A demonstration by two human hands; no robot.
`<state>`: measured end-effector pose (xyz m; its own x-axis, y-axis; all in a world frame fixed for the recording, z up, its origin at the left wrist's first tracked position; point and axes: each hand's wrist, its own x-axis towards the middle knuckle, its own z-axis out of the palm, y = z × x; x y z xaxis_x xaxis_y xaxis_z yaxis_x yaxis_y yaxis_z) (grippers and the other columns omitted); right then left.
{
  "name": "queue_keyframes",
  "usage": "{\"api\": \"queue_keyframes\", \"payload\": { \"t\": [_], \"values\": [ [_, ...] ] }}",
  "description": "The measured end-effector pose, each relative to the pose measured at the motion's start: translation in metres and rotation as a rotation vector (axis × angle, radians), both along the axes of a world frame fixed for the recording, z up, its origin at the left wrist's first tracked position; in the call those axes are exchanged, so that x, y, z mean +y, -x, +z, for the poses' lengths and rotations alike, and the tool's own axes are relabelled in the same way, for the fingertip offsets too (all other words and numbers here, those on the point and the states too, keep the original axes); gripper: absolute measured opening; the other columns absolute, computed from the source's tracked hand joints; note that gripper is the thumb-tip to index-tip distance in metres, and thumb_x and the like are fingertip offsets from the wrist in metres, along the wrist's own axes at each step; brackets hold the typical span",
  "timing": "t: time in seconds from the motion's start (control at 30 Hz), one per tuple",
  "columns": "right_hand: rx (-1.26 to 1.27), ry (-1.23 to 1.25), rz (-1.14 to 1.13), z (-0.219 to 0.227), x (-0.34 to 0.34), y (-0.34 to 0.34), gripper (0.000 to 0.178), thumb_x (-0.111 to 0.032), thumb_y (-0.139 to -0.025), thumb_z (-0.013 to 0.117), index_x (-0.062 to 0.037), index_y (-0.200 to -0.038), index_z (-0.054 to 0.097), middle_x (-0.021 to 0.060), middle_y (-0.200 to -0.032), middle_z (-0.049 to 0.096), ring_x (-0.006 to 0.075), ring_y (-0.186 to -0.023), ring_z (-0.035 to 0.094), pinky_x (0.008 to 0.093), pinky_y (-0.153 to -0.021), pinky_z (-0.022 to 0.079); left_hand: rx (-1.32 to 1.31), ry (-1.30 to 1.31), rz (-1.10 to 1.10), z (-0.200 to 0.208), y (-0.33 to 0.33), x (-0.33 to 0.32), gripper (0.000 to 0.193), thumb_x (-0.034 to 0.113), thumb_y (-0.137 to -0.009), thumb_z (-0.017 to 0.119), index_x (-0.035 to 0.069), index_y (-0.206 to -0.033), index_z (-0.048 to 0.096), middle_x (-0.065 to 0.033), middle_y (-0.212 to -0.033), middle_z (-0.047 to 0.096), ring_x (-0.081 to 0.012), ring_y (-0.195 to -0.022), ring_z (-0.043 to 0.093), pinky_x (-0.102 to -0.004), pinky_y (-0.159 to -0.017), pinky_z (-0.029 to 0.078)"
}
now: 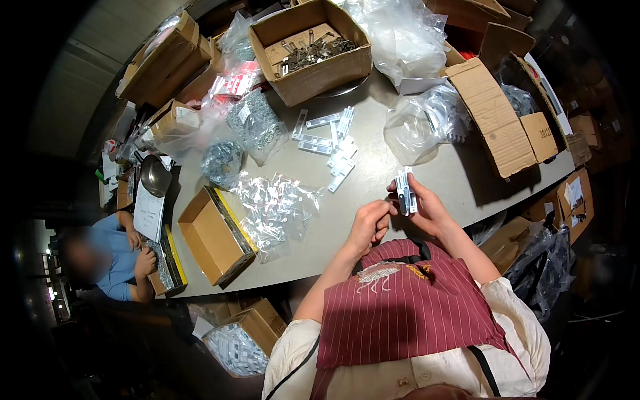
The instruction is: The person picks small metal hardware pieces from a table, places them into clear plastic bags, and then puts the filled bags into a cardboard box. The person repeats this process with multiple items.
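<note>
At the table's front edge my right hand (pixel 430 212) is closed round a small bundle of narrow white plastic pieces (pixel 403 189), held upright, with dark gaps or metal between them. My left hand (pixel 369 225) is just left of the bundle, its fingers curled together near the lower end. Whether anything small is between those fingertips is hidden. Farther off on the table lies a loose pile of similar white plastic pieces (pixel 341 157). Left of my left hand spreads a heap of small clear plastic bags (pixel 283 210), some with small parts inside.
An open cardboard box of metal parts (pixel 313 85) stands at the back. Clear bags (pixel 427 123) and a cardboard box (pixel 497 120) are at right. An empty shallow box (pixel 215 240) sits left, near bags of hardware (pixel 257 127). A co-worker (pixel 117 257) handles parts at far left.
</note>
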<state>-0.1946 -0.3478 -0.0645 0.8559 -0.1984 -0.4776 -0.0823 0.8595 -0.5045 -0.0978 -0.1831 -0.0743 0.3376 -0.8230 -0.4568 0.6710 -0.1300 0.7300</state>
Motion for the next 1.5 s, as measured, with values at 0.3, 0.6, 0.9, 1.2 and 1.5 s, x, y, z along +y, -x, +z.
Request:
{"api": "queue_keyframes", "payload": {
  "t": [0.3,0.6,0.9,1.2,1.5],
  "values": [
    [-0.037,0.157,0.108,0.0,0.006,0.003,0.038,-0.043,-0.105,0.055,-0.0083,-0.116,0.064,0.003,-0.099,0.063,0.0132,-0.089,0.062,0.0295,-0.076,0.05,-0.019,0.016,0.032,-0.018,0.011,-0.007,0.027,0.027,-0.098,0.069,0.005,-0.084,0.065,0.0045,-0.059,0.051,-0.003,-0.048,0.039,-0.0224,-0.044,0.029],
    [0.08,0.939,-0.061,-0.025,-0.006,0.001,0.03,-0.035,-0.106,0.057,-0.0058,-0.107,0.067,-0.0066,-0.084,0.053,0.0026,-0.072,0.047,0.0213,-0.062,0.036,0.186,0.097,0.081,0.012,0.002,0.003,0.028,0.014,-0.094,0.066,0.004,-0.069,0.058,0.0013,-0.058,0.051,-0.005,-0.043,0.038,-0.0217,-0.041,0.031],
    [0.09,0.63,0.067,-0.013,-0.03,-0.067,0.035,-0.036,-0.104,0.059,-0.0037,-0.116,0.068,0.001,-0.096,0.066,0.009,-0.081,0.062,0.0246,-0.07,0.05,0.636,0.794,-0.202,-0.031,-0.007,0.02,0.023,0.014,-0.07,0.072,-0.003,-0.064,0.059,-0.0088,-0.053,0.053,-0.0146,-0.044,0.04,-0.032,-0.044,0.027],
    [0.032,0.552,0.437,0.042,0.01,-0.027,0.027,-0.03,-0.101,0.064,-0.0041,-0.098,0.068,0.0004,-0.079,0.065,0.0076,-0.07,0.062,0.0231,-0.061,0.046,0.593,0.721,-0.072,-0.041,-0.016,0.021,0.025,0.015,-0.083,0.064,-0.003,-0.068,0.057,-0.0037,-0.056,0.046,-0.0095,-0.044,0.038,-0.0264,-0.042,0.028],
    [0.05,0.509,0.415,0.051,0.02,-0.005,0.03,-0.026,-0.103,0.061,0.0015,-0.11,0.07,0.0049,-0.095,0.072,0.0108,-0.083,0.066,0.027,-0.077,0.053,0.415,-0.124,0.082,0.0,-0.003,0.004,0.058,0.054,-0.104,0.046,0.0,-0.091,0.061,-0.0045,-0.07,0.055,-0.0067,-0.046,0.04,-0.0196,-0.038,0.032]
  ]
}}
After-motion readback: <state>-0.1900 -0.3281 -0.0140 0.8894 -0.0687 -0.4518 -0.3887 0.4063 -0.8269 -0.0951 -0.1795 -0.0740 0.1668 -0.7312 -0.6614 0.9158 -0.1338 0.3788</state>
